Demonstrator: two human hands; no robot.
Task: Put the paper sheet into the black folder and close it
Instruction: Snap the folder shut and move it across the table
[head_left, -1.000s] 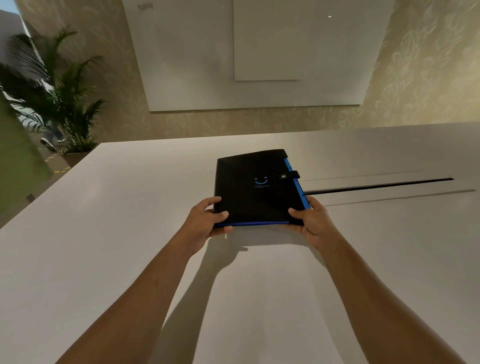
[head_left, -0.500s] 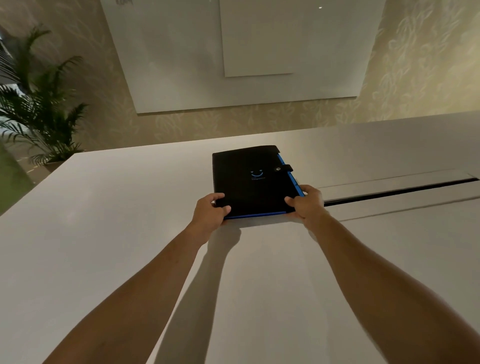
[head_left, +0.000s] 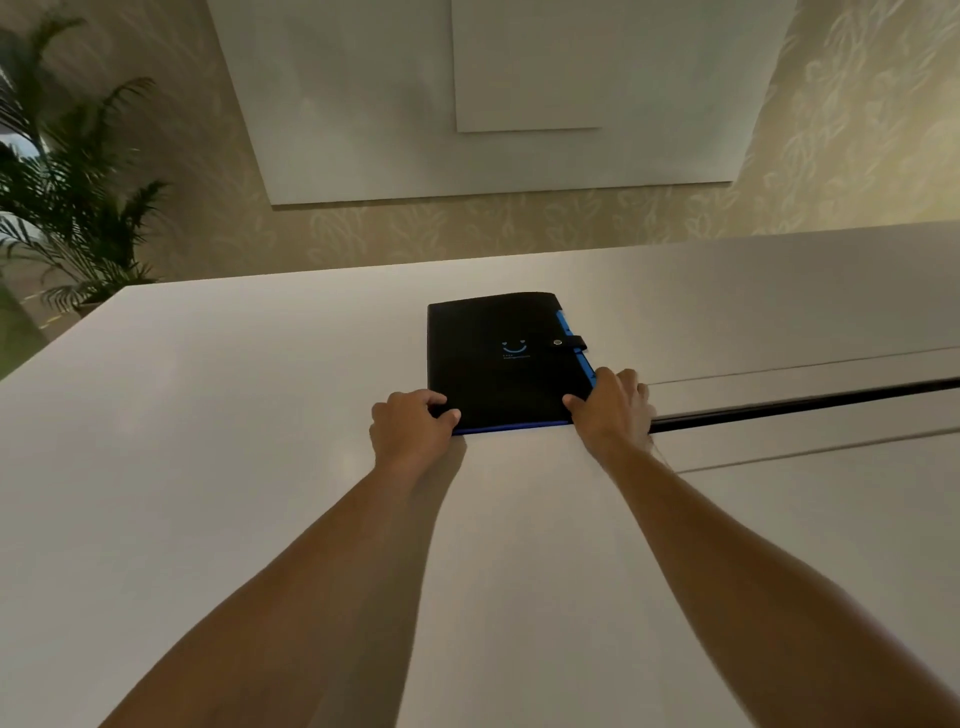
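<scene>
The black folder (head_left: 498, 358) lies flat and closed on the white table (head_left: 208, 441), its snap strap fastened on the right edge and blue tabs showing along that edge and the near one. My left hand (head_left: 410, 426) grips the folder's near left corner, thumb on top. My right hand (head_left: 613, 405) grips the near right corner the same way. No paper sheet is visible; the folder's inside is hidden.
A dark cable slot (head_left: 805, 402) runs across the table from the folder's right side to the right edge. A potted palm (head_left: 67, 197) stands beyond the table's far left corner. White panels (head_left: 493, 93) hang on the patterned wall behind.
Both hands have pushed the folder away from me and lowered it from a slight lift until it lies flat on the table. The grip on both corners is unchanged.
</scene>
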